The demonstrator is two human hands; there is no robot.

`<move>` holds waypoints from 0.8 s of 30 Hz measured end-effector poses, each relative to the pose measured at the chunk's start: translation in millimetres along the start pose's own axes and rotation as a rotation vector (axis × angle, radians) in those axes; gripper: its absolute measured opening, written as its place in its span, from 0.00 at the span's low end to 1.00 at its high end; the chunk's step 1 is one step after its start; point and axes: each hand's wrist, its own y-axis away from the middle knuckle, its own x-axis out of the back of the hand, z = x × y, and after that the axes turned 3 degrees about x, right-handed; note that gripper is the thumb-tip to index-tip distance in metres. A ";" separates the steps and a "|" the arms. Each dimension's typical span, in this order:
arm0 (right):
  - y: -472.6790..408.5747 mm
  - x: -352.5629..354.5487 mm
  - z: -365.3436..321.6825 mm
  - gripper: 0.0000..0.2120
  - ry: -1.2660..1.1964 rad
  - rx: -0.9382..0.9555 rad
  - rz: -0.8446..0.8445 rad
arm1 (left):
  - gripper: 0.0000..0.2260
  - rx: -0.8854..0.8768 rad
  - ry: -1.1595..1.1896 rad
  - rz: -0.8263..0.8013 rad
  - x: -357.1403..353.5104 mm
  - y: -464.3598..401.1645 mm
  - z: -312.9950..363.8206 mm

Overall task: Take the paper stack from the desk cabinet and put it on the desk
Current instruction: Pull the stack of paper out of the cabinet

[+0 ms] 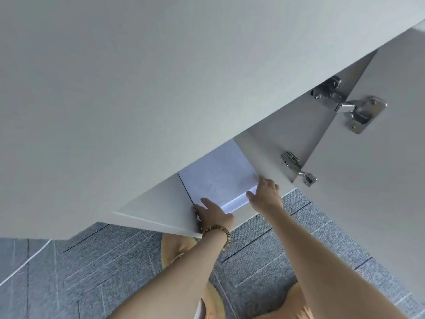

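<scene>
A white paper stack [218, 178] lies on the floor of the open desk cabinet [156, 203], under the grey desk top [138, 88]. My left hand [212, 214] grips the stack's near left corner, thumb on top and fingers hidden under the edge. My right hand [264, 192] holds the near right corner, fingers curled around the side of the stack. The far part of the stack is hidden by the desk top.
The cabinet door [368, 180] stands open on the right, with two metal hinges [349, 104] on its inner side. Grey carpet tiles [92, 272] cover the floor below. A bracelet sits on my left wrist. A white cable runs across the floor at the left.
</scene>
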 end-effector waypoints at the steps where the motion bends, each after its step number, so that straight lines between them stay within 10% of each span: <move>1: -3.5 -2.1 -0.1 0.32 -0.005 -0.006 0.010 | 0.37 0.014 0.003 0.000 0.0 -2.0 1.1; 24: 37.1 15.0 86.5 0.17 -0.453 -0.314 -0.030 | 0.32 -0.013 -0.026 -0.039 -29.7 29.9 -23.4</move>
